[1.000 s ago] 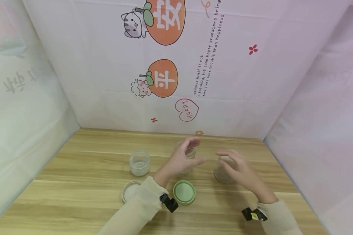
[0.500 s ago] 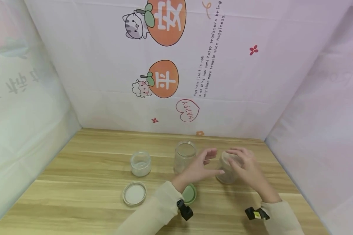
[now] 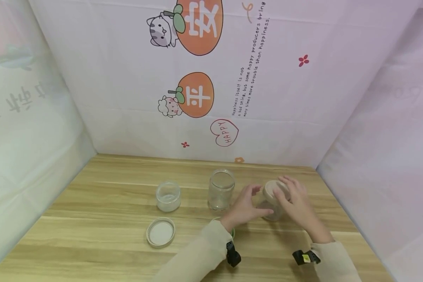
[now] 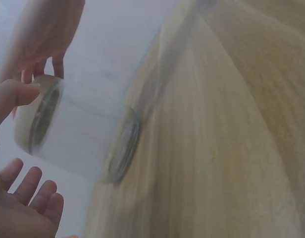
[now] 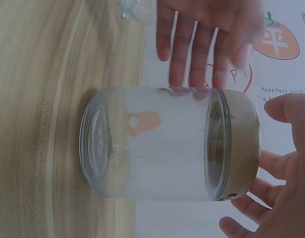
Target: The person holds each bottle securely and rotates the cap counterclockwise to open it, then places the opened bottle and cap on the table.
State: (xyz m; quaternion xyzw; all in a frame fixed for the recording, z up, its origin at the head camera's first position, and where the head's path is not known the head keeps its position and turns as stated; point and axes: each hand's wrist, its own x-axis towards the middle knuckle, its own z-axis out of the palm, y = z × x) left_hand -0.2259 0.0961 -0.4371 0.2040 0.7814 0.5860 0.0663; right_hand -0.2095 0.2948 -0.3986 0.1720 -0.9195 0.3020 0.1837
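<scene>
A lidded clear glass jar stands upright on the wooden table at the right, with a beige lid on top. My right hand is cupped at this lid, its fingers loosely spread. In the right wrist view the thumb appears just off the lid, and some fingertips are hidden behind it. My left hand is beside the jar on its left, fingers spread and thumb apart. The left wrist view shows a gap between the left fingers and the glass.
An uncapped taller jar and a short glass jar stand to the left. A light lid lies in front of the short jar. The green lid is mostly covered by my left wrist. White printed cloth walls the table.
My left hand has moved right, from in front of the taller jar to the side of the lidded jar. The right hand has shifted slightly right, staying by the lid.
</scene>
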